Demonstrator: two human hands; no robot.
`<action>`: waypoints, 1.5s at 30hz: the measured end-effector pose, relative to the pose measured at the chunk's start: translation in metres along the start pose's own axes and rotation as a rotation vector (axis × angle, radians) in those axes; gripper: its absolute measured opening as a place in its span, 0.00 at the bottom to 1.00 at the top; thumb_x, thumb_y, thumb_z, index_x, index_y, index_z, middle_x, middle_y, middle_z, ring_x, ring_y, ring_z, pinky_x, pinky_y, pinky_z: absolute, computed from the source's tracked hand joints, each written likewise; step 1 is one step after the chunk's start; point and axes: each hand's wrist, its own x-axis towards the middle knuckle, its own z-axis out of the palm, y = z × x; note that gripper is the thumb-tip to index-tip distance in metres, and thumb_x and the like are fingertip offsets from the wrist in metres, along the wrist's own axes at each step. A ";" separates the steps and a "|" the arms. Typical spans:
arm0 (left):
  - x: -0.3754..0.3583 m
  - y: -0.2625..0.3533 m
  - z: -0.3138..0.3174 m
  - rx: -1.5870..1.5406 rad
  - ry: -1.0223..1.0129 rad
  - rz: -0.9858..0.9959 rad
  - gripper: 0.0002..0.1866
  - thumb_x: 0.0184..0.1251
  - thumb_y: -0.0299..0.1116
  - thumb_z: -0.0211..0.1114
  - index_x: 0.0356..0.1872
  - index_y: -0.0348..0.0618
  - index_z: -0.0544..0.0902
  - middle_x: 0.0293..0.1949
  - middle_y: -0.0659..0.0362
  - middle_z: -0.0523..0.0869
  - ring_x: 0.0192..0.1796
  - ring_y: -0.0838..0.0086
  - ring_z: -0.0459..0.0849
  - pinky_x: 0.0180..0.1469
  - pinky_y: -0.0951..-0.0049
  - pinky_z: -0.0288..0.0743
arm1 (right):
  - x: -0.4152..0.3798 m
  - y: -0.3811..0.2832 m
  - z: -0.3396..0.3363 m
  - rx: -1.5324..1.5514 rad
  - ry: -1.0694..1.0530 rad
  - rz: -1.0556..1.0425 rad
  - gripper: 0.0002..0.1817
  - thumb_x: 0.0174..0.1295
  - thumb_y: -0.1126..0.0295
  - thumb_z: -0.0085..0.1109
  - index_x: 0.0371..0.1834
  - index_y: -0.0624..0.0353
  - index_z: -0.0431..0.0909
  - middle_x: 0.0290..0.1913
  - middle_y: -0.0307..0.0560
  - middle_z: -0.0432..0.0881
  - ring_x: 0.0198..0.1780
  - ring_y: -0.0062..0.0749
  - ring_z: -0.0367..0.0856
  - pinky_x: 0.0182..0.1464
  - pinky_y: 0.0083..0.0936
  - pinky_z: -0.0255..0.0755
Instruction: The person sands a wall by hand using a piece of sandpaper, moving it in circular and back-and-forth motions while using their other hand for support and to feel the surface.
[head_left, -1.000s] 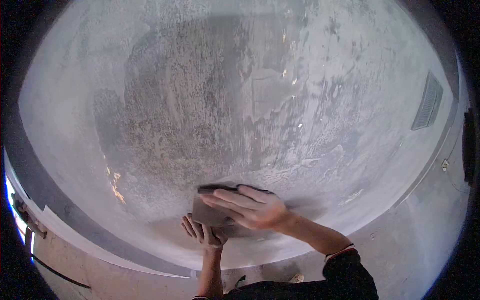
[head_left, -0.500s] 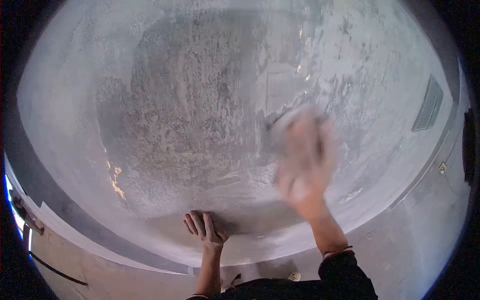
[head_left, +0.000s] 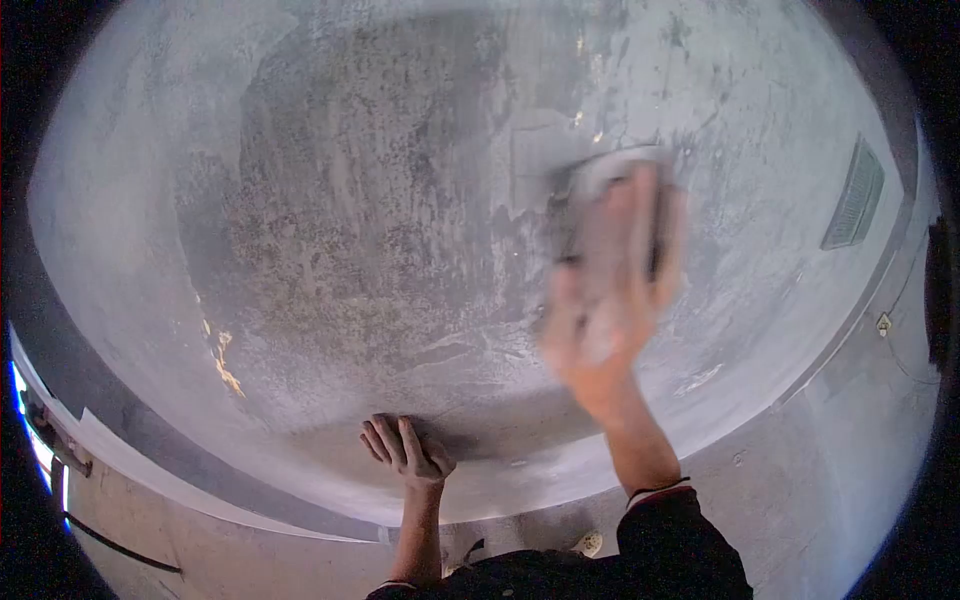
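Note:
A large curved grey panel (head_left: 340,200) with mottled, scuffed patches fills most of the view. My right hand (head_left: 610,290), smeared by motion, presses a flat pale pad (head_left: 625,158) against the panel right of the middle. The fingers lie long over the pad and hide most of it, so its exact kind cannot be made out. My left hand (head_left: 408,450) rests on the panel's near edge, palm down with fingers apart, holding nothing. Whitish dust covers its fingers.
Yellowish bare spots (head_left: 224,370) show on the panel's left side, with more near the top right. A slatted vent (head_left: 855,195) sits at the right. Concrete floor (head_left: 250,560) lies below, with a dark cable (head_left: 120,545) at the lower left.
My right hand has moved up the panel with the pad under its fingers. My left hand stays in place on the near edge. The whole view has shifted slightly.

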 end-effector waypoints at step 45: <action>-0.019 -0.009 0.001 -0.040 0.001 0.051 0.23 0.63 0.37 0.41 0.58 0.39 0.68 0.62 0.37 0.62 0.66 0.42 0.55 0.66 0.44 0.42 | 0.004 -0.001 -0.009 0.017 -0.145 0.038 0.20 0.63 0.67 0.42 0.58 0.57 0.71 0.59 0.59 0.68 0.64 0.55 0.61 0.63 0.48 0.54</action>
